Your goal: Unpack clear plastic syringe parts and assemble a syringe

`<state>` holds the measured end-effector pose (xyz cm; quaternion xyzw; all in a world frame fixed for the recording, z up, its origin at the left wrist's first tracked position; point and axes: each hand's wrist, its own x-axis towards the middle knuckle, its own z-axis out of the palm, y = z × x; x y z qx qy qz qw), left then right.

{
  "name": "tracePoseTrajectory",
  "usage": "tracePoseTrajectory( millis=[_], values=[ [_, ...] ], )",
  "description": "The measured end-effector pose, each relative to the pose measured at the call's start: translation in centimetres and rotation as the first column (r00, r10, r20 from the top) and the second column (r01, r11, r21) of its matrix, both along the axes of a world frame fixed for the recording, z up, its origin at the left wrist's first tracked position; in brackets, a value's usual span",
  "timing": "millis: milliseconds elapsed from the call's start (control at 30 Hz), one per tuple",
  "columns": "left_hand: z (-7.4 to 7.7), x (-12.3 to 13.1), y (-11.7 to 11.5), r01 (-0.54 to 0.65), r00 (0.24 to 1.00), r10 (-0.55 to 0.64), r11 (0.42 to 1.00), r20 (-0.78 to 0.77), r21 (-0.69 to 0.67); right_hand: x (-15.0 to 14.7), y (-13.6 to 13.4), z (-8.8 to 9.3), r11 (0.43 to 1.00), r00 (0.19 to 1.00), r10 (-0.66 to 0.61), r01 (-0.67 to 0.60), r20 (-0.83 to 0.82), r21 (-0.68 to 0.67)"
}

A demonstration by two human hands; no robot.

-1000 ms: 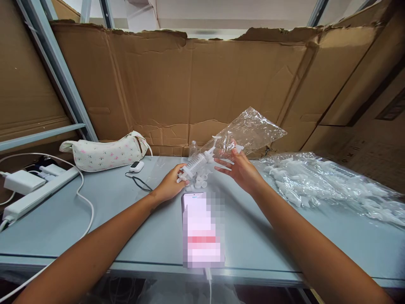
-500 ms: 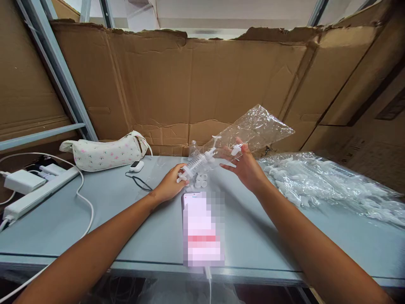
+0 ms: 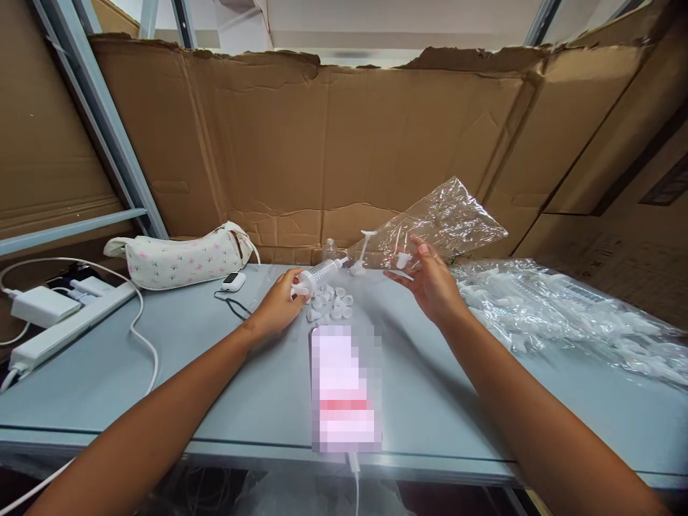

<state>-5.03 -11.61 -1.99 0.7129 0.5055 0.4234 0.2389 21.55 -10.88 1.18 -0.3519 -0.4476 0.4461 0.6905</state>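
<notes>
Head view: L hand (image 3: pixel 279 309) grips clear ribbed plastic syringe (image 3: pixel 321 273), now lowered to grey counter (image 3: pixel 226 373) beside small white caps (image 3: pixel 330 304). R hand (image 3: pixel 430 283), grip loose, pulled crinkled clear bag (image 3: pixel 441 222) rightward off syringe; plunger exposed.

I have 1 view to work from, a camera worn on the head, looking forward and down over the tabletop (image 3: pixel 226 373). It sits close: both forearms run in from the bottom corners, and the left hand (image 3: pixel 276 309) and right hand (image 3: pixel 433 283) meet near the centre of the frame. The near edge of the tabletop crosses low in the picture, with a phone (image 3: pixel 344 387) right at it. Straight ahead the view ends on a cardboard wall (image 3: pixel 322 143) standing along the far edge. A metal upright (image 3: pixel 102 122) slants through the left side. With a single camera, no part of the scene is shared with another view.
</notes>
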Motion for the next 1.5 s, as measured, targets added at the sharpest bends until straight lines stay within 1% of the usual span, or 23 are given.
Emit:
tracePoseTrajectory(
  millis=[100, 200, 300, 400, 567, 700, 867, 900, 967, 1033, 1067, 1167, 1267, 1400, 1500],
  values=[
    [-0.2, -0.1, 0.3, -0.013, 1.000, 0.012, 0.999, 0.017, 0.039, 0.1, 0.0, 0.0, 1.000, 1.000, -0.009, 0.008, 0.019, 0.024],
    [-0.5, -0.4, 0.6, -0.029, 1.000, 0.029, 0.998, -0.003, 0.064, 0.2, 0.0, -0.1, 0.998, 0.997, -0.022, 0.018, 0.077, 0.054],
    [-0.5, -0.7, 0.8, -0.088, 0.995, 0.090, 0.995, -0.045, 0.043, 0.2, -0.1, -0.2, 0.997, 0.989, -0.017, 0.006, 0.145, 0.075],
    [-0.3, -1.0, 0.9, -0.154, 0.980, 0.157, 0.987, -0.123, 0.033, 0.2, -0.1, -0.3, 0.997, 0.985, -0.013, -0.001, 0.171, 0.078],
    [0.1, -1.3, 1.1, -0.236, 0.927, 0.239, 0.971, -0.291, 0.045, 0.3, 0.0, -0.4, 0.996, 0.980, -0.032, 0.014, 0.194, 0.092],
    [0.4, -1.1, 0.9, -0.275, 0.884, 0.261, 0.961, -0.387, 0.019, 0.5, 0.1, -0.4, 0.994, 0.985, -0.044, 0.027, 0.164, 0.108],
    [0.9, -0.9, 0.2, -0.342, 0.809, 0.303, 0.940, -0.503, 0.017, 0.3, 0.0, -0.3, 0.994, 0.988, -0.050, 0.036, 0.146, 0.099],
    [0.9, -0.9, 0.2, -0.340, 0.810, 0.303, 0.940, -0.502, 0.019, 0.3, -0.1, -0.3, 0.995, 0.988, -0.051, 0.037, 0.147, 0.097],
    [0.7, -1.2, 0.4, -0.307, 0.842, 0.276, 0.952, -0.463, 0.010, 0.2, -0.2, -0.3, 0.995, 0.987, -0.052, 0.038, 0.152, 0.097],
    [0.4, -1.5, 0.6, -0.277, 0.868, 0.239, 0.961, -0.436, -0.025, 0.1, -0.2, -0.3, 0.995, 0.985, -0.058, 0.044, 0.160, 0.093],
    [0.3, -1.6, 0.7, -0.273, 0.867, 0.225, 0.961, -0.445, -0.045, 0.1, -0.2, -0.3, 0.995, 0.985, -0.060, 0.046, 0.163, 0.088],
    [0.2, -1.5, 0.5, -0.310, 0.817, 0.219, 0.947, -0.534, -0.085, 0.1, -0.2, -0.4, 0.996, 0.984, -0.057, 0.045, 0.170, 0.073],
    [0.6, -1.2, 0.0, -0.343, 0.774, 0.214, 0.933, -0.596, -0.111, 0.1, -0.2, -0.5, 0.997, 0.984, -0.048, 0.036, 0.172, 0.069],
    [1.4, -1.7, -0.3, -0.360, 0.748, 0.202, 0.924, -0.632, -0.130, 0.2, -0.2, -0.5, 0.997, 0.982, -0.046, 0.034, 0.183, 0.070],
    [1.5, -2.4, 0.0, -0.359, 0.742, 0.188, 0.922, -0.644, -0.145, 0.2, -0.2, -0.6, 0.997, 0.982, -0.043, 0.030, 0.186, 0.072]
  ],
)
